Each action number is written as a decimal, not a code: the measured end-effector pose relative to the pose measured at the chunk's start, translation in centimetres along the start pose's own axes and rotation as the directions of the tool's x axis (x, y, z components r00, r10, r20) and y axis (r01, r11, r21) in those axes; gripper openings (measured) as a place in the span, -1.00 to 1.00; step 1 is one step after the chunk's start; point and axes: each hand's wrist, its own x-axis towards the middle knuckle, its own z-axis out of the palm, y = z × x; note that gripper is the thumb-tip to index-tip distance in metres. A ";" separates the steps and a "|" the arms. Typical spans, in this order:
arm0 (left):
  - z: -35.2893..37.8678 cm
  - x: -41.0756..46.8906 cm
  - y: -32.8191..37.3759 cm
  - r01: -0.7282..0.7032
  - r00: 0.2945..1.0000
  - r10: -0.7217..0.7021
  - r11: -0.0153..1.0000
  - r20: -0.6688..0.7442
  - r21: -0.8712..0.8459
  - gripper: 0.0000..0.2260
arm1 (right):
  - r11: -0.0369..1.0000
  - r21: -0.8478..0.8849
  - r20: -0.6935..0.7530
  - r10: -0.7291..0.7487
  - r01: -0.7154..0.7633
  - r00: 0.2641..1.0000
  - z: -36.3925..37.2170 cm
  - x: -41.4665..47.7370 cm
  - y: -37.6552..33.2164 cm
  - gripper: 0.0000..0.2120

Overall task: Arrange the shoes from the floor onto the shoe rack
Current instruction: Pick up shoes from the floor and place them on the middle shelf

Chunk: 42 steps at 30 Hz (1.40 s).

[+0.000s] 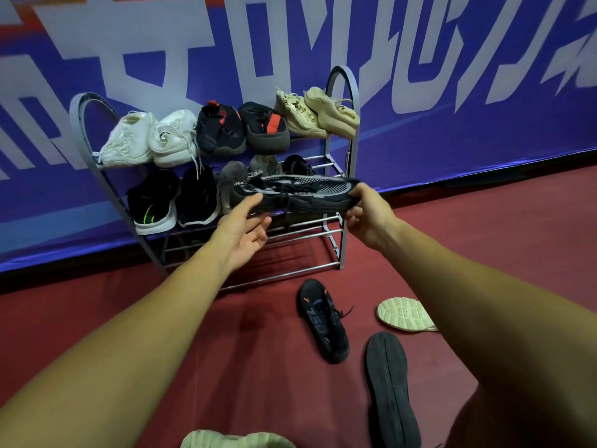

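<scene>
A dark knit sneaker (300,192) hangs sideways in the air in front of the middle shelf of the rack (342,250), its grey woven panel facing up and a lace dangling from it. The right hand (368,215) grips the sneaker's 3 o'clock end, fingers curled round it. The left hand (242,234) lies palm up with its fingers nearly straight, the tips touching the 9 o'clock end. The rack is grey metal with arched side frames and shiny round rods for shelves. Its top shelf carries a chunky white pair (151,140), a black-and-red pair (242,127) and a lumpy beige pair (316,114). On the middle shelf, at 9 o'clock of the sneaker, stands a black pair (174,202) with white soles, and a fuzzy grey pair (232,179) shows partly behind it. On the smooth red floor (258,350), at 5 o'clock of the rack, a black shoe (324,321) with orange marks lies on its side. A pale ridged sole (403,313) faces up at its 3 o'clock, and a flat black sole (391,389) faces up at its 5 o'clock. Another pale shoe (235,440) peeks in at the frame's 6 o'clock edge. A blue banner (452,76) with large white letters covers the wall behind.
</scene>
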 end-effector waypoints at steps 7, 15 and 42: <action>0.3 1.1 -0.2 -0.056 0.985 0.063 0.997 -0.158 0.046 -0.84 | 0.952 -0.251 0.221 0.231 -0.173 0.948 -0.3 -1.3 0.5 -0.83; 0.1 1.4 -0.7 0.049 0.997 -0.037 0.983 -0.070 0.177 -0.93 | 0.961 -0.259 0.221 0.157 -0.097 0.962 -0.8 -1.2 0.9 -0.89; 8.2 6.2 -1.9 -0.223 0.975 0.213 0.916 0.067 0.334 -0.33 | 0.993 0.004 0.125 0.119 -0.120 0.985 -1.1 1.9 -0.1 -0.80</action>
